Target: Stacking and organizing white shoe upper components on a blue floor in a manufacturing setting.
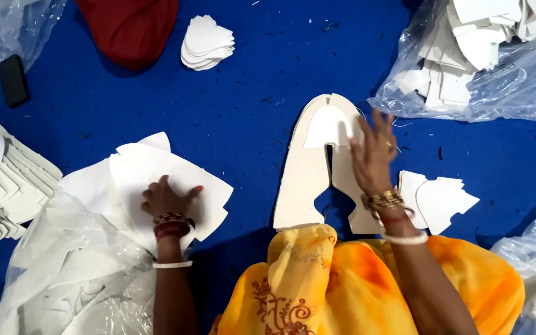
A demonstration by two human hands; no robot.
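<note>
left hand (167,200) curled on white sheets (156,170); right hand (372,154) fingers splayed flat on cutout (308,180).

**Count of pieces on the blue cloth**

Two hands are in view: the left hand (167,200) and the right hand (372,155).

One large cream horseshoe-shaped cutout (308,180) lies flat, with one smaller white insert piece (329,127) on top of it.

Three clear plastic bags show: one bag of white cut pieces (497,80) at upper right, one empty-looking bag (7,22) at upper left, one bag (88,279) at lower left.

Three stacks of white pieces lie loose: a small fan-shaped stack (207,42), a large pile (4,180) at the left edge, a small pile (438,200) by the right wrist. The sheets in each cannot be counted.

One black rectangular object (13,79) and one dark red cloth (130,28) complete the count.
</note>
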